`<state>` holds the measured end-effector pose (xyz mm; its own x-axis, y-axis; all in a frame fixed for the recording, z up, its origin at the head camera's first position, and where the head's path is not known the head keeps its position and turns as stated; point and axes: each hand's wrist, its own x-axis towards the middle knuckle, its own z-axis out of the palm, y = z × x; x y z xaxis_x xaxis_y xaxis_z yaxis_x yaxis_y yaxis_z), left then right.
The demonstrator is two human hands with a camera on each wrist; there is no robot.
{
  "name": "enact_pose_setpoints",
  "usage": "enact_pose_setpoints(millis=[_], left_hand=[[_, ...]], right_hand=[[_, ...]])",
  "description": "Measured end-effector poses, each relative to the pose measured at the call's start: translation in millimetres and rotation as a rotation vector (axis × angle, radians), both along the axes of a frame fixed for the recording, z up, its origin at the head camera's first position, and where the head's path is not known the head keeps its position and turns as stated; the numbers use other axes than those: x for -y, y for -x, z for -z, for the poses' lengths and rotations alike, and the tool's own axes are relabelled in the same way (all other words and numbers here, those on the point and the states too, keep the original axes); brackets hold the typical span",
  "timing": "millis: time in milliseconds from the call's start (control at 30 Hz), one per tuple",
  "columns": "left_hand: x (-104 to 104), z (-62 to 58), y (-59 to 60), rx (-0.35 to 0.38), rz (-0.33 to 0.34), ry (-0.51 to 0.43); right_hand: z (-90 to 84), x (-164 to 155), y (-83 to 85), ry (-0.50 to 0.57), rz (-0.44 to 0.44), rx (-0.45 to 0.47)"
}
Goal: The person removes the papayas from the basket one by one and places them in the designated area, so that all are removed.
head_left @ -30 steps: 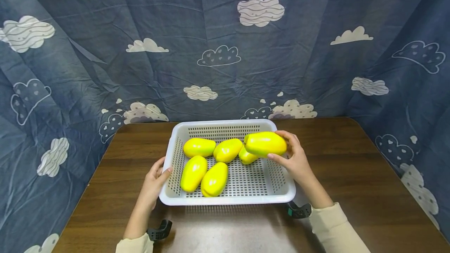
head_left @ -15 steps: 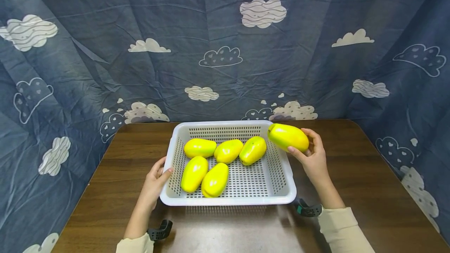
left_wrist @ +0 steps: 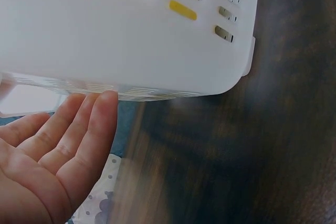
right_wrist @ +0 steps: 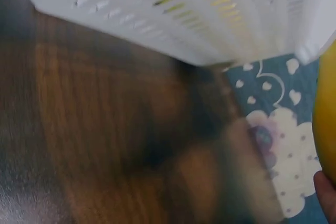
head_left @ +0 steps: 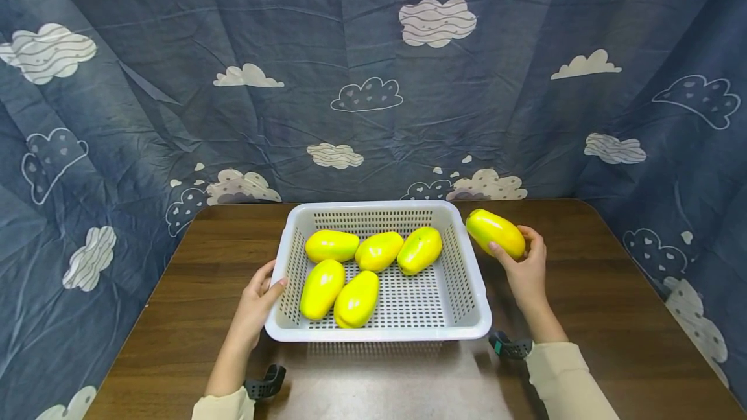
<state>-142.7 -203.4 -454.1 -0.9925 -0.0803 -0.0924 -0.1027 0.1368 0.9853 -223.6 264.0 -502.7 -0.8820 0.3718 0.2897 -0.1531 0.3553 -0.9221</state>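
Yellow papayas (head_left: 373, 250), white perforated basket (head_left: 467, 316)

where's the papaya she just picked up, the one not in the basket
In the head view the held papaya is in the right hand, just outside the right wall of the white basket, above the wooden table.

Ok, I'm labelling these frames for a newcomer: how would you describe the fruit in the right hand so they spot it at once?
Find the white perforated basket on the brown table. Just past its right wall, the right hand grips a yellow mango-like fruit above the wood. It is the only one outside the basket; the five others lie inside.
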Motion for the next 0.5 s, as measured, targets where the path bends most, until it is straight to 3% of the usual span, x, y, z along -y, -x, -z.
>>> enact_pose_setpoints(millis=[267, 500], left_hand=[[0, -0.9, -0.1, 0.002, 0.004, -0.012], [0, 0.0, 0.1, 0.004, 0.001, -0.005]], right_hand=[[-17.6, 14, -12.5, 0.020, 0.076, 0.189], [-11.0, 12, -14.0, -0.016, 0.088, 0.278]])
